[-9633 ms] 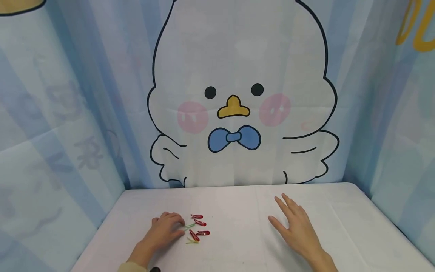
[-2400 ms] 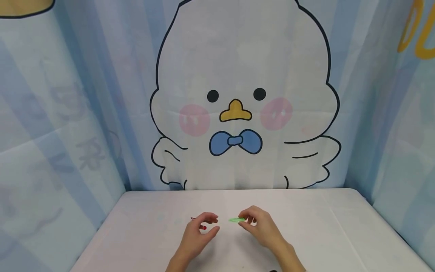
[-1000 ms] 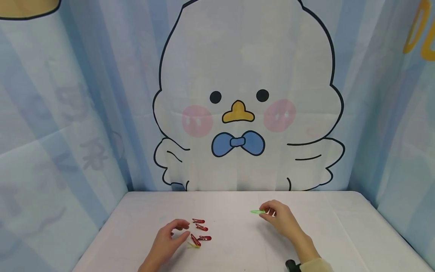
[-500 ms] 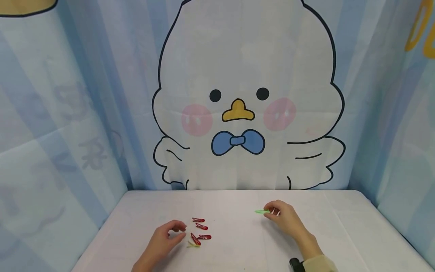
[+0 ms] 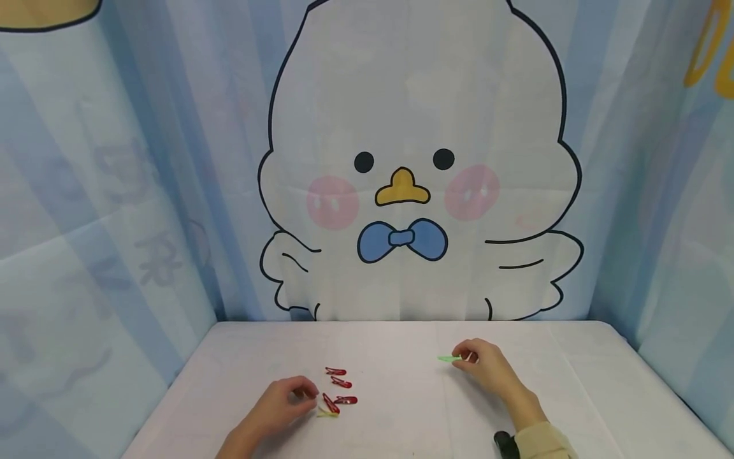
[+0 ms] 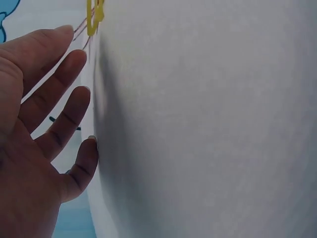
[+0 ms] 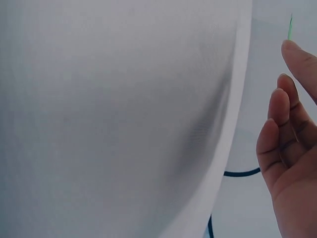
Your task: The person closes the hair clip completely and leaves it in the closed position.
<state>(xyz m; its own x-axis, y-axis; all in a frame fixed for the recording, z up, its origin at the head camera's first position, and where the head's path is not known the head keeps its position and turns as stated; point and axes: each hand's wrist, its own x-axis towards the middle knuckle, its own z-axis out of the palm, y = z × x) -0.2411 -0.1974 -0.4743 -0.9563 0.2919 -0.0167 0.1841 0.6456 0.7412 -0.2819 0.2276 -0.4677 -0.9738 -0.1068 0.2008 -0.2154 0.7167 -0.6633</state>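
Green, right of lower centre, the clip our right hand pinches by one end could twist if that hold loosens.

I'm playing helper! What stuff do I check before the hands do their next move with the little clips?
Check these, helper:
1. Green clip in the right hand: ok, pinched near one end.
2. Pinch tight enough: cannot tell; pictures don't show how hard it squeezes.
3. Left hand free: ok, nothing shows in it, and it is beside the other clips.
4. Four red clips on the table: ok, all in view.
5. Every clip well apart: not ok; the yellow clip and the two nearest red ones are bunched together.
6. Green clip away from that bunch: ok, it's well off to the right.
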